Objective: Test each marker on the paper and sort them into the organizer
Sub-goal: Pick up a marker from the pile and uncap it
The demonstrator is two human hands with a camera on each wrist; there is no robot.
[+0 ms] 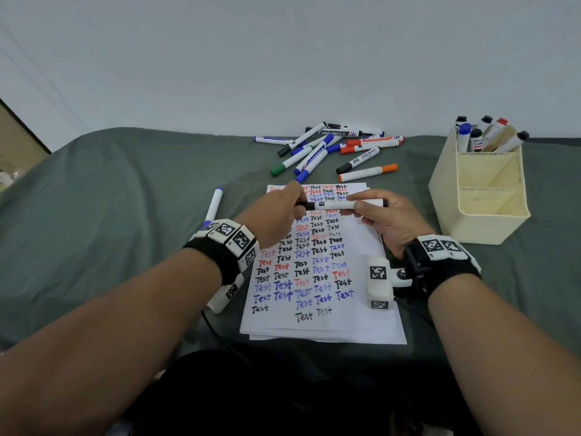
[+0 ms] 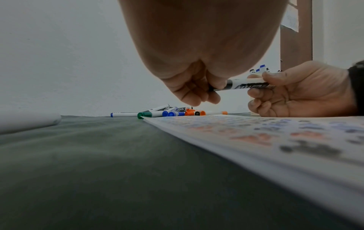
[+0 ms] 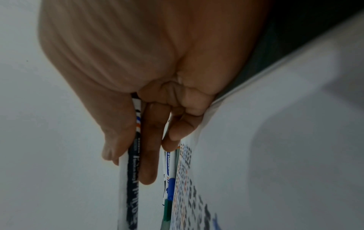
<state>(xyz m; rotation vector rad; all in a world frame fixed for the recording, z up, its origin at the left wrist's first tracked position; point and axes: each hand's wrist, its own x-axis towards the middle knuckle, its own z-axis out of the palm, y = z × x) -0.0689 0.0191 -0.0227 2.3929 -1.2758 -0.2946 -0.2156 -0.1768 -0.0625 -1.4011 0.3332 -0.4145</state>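
1. A grey-green cloth-covered table (image 1: 125,196) carries everything, and a pale wall rises behind it.
2. A loose pile of white-barrelled markers (image 1: 333,149) with black, blue, red, orange and green caps lies at the far edge, beyond the paper. One more blue-capped white marker (image 1: 214,204) lies alone to the left of the paper, near the left wrist.
3. A cream plastic organizer with stepped compartments (image 1: 478,215) stands to the right of the paper. Its rear compartment holds several upright markers (image 1: 484,135) with black, blue and red caps; the two front compartments show no markers.
4. The white sheet of paper (image 1: 361,328) lies in the middle of the table, on top of other sheets. It is covered with rows of the handwritten word "Test" in black, blue and red ink. Both hands are over its upper part and hide some of the rows.
5. One marker in the pile reads "White Board"; print on the others is too small to make out.
6. The black-capped white marker (image 1: 342,205) is held level above the top of the paper, between the two hands.
7. The left hand (image 1: 276,215) has its fingers curled, pinching the black cap end.
8. The right hand (image 1: 386,221) grips the white barrel between thumb and curled fingers. Printed lettering on the barrel shows in both wrist views but is blurred.
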